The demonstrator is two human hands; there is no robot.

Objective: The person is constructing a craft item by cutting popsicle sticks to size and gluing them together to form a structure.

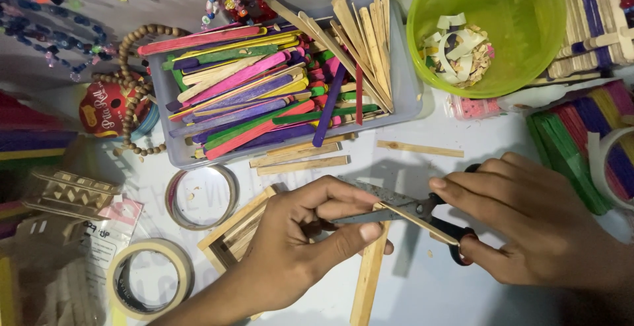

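My right hand grips black-handled scissors, blades pointing left and closed across a thin plain wooden stick. My left hand pinches that stick and the blade tips between thumb and fingers. Under my left hand lies a square frame of plain sticks, and a longer plain stick piece runs down toward the near edge.
A grey tray of coloured and plain craft sticks sits behind. A green bowl holds scraps. Tape rolls, a clear ring, beads, loose sticks and bundled coloured sticks surround the white work surface.
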